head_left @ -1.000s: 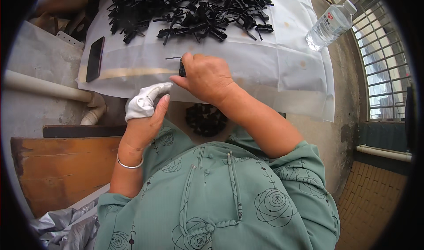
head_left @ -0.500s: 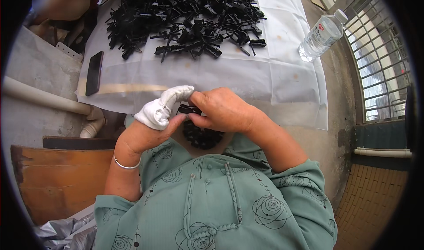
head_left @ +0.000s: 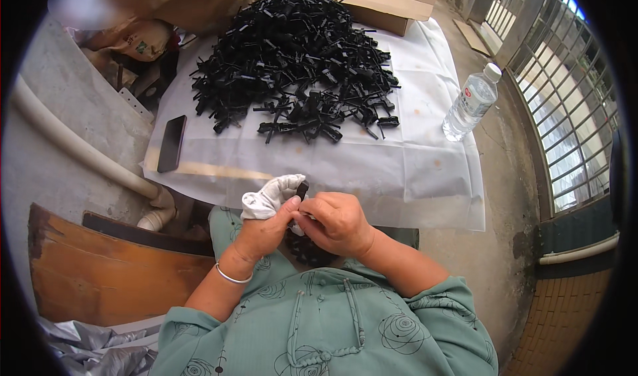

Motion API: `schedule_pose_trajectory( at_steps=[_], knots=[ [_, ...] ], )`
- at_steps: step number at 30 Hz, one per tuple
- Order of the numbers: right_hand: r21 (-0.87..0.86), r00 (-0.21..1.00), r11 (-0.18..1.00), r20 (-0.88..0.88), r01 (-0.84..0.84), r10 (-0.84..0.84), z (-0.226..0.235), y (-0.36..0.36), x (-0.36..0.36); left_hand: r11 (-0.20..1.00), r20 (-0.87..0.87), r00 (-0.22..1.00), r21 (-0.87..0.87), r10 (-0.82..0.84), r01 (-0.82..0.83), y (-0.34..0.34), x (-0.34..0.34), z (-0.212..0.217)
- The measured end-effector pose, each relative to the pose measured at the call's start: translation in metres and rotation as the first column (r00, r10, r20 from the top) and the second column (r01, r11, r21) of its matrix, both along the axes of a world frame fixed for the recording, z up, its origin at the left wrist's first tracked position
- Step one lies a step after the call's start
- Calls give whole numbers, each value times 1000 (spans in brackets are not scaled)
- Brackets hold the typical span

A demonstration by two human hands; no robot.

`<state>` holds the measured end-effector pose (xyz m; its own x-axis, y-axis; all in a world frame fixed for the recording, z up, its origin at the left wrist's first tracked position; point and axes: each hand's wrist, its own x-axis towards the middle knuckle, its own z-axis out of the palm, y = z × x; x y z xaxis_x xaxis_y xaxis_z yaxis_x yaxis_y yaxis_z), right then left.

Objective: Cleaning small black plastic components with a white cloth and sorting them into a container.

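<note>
1. A white sheet (head_left: 399,170) is covering the table and hanging over its near edge, just beyond both hands.
2. A big heap of black plastic parts (head_left: 299,64) is lying on the far half of the sheet — well apart from the hands.
3. A second, smaller cluster of black parts (head_left: 307,250) is sitting in the lap, directly under the hands.
4. A clear water bottle (head_left: 470,102) is standing at the sheet's right edge; a dark phone (head_left: 172,143) is lying flat at its left edge.
5. The left hand (head_left: 264,226), its fingers wrapped in white cloth (head_left: 269,196), is closing on a small black piece (head_left: 302,190), which is sticking up at the fingertips.
6. The right hand (head_left: 335,222) is curling in from the right, fingers together, pinching the same piece — the two hands touching over the lap.
</note>
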<state>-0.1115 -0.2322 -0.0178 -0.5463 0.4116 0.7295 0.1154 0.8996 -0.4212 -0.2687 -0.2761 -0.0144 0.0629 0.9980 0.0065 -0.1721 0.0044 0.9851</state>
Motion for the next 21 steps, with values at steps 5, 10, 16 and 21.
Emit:
schedule_pose_trajectory(
  at_steps=[5, 10, 16, 21],
  knots=[
    [-8, 995, 998, -79, -62, 61, 15, -8, -2, 998, 91, 994, 2, 67, -68, -1, 11, 1],
    [-286, 971, 950, -158, 127, -177, 8, -5, -1, 998, 51, 998, -46, 46, -44, -5, 8, 11],
    [-667, 997, 745, -61, -3, -51, 14, 2, 10, 994, -101, 989, -36, -108, 105, -12, 4, 18],
    [-580, 993, 814, 75, -29, 89, 9, 5, 15, 995, -337, 937, 60, 95, -80, -13, 14, 18]
  ],
)
